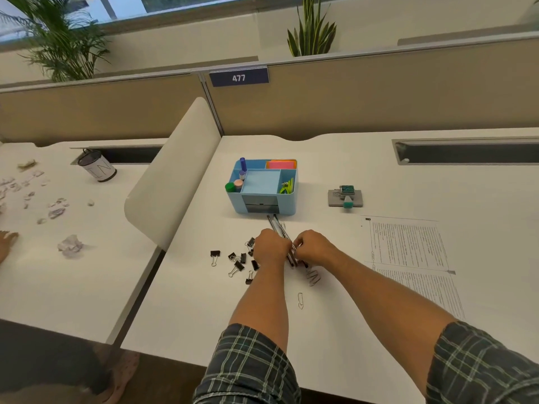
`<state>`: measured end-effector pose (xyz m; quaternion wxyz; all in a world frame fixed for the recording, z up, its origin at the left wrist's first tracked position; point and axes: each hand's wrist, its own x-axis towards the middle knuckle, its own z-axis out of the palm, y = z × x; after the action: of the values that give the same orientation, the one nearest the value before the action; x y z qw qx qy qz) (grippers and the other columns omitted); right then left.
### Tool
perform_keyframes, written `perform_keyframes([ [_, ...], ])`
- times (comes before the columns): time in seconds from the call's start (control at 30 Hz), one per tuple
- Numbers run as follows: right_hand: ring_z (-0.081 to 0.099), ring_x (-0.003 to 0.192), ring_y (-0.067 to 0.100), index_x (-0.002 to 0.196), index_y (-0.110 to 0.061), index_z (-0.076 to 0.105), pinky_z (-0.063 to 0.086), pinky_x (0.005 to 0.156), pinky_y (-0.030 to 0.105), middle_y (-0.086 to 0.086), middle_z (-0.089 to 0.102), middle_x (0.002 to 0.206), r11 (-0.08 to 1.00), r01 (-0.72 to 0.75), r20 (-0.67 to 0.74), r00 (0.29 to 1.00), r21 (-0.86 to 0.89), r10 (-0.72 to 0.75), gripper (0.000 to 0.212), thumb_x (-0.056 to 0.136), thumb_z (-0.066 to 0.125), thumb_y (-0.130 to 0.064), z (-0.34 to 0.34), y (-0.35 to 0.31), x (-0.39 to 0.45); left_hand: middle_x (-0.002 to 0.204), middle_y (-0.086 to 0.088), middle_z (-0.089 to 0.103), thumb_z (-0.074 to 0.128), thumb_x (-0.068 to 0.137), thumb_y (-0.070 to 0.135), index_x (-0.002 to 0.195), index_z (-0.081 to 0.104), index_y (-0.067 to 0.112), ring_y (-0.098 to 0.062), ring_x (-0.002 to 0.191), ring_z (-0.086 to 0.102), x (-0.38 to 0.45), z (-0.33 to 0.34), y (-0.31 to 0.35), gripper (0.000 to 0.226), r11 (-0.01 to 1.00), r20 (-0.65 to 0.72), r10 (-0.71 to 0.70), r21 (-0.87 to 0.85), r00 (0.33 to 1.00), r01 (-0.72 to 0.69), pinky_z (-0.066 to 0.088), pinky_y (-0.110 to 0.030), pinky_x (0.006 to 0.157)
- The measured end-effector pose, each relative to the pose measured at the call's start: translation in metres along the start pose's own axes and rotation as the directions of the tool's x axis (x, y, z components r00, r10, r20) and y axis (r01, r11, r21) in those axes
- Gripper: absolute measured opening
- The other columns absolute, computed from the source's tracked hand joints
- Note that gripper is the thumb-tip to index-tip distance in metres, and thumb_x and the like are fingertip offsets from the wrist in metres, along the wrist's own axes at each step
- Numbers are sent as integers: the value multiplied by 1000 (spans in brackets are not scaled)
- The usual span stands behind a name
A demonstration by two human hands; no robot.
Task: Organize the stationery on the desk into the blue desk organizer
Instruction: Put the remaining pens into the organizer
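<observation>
Spreading across the view, the white desk point(335, 330) carries the blue desk organizer point(264, 188), which sits just beyond both hands. A printed sheet point(408, 258) lies to the right. The pens point(276, 225) lie bunched with their long axis running from the hands toward the organizer's front, tips nearly touching it. The left hand point(269, 246) and the right hand point(313, 247) meet over the bundle's near end, fingers curled around it. Binder clips point(240, 262) scatter nearest the left hand; a paper clip point(300, 300) lies closer still.
</observation>
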<state>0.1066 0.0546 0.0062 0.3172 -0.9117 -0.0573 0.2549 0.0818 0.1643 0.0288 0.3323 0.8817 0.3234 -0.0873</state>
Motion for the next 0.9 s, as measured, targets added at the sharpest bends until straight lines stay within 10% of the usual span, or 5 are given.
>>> perform_keyframes([
  [0.17,76,72,23,94,-3,68,63,76,45,16,75,85,988,-42,67,997,148,33,14,84,59,-1,-6,9,-1,95,-10,70,65,78,18,99,64,6,-30,90,68,3,5,2,24,1000,9,-12,-12,1000,12,47,-30,64],
  [0.37,73,61,11,98,-14,54,54,53,23,7,74,83,960,-23,17,1000,278,19,26,78,66,-3,-15,14,-9,88,-7,69,61,75,20,86,61,11,-26,79,64,3,8,9,15,999,42,-20,33,999,19,45,-28,61],
  [0.6,76,71,23,102,-11,55,62,79,45,12,74,86,927,33,4,999,375,-38,28,77,65,-1,-15,25,-11,83,-5,62,59,75,18,81,55,11,-25,80,62,8,9,7,10,996,77,20,82,997,-27,45,-26,65],
  [0.9,61,80,18,107,-24,59,49,71,29,7,68,87,930,198,-113,979,311,-170,14,93,55,-20,-17,9,-12,70,-3,58,58,78,24,76,55,9,-21,67,59,5,-2,1,15,993,169,85,72,982,-98,41,-23,53],
])
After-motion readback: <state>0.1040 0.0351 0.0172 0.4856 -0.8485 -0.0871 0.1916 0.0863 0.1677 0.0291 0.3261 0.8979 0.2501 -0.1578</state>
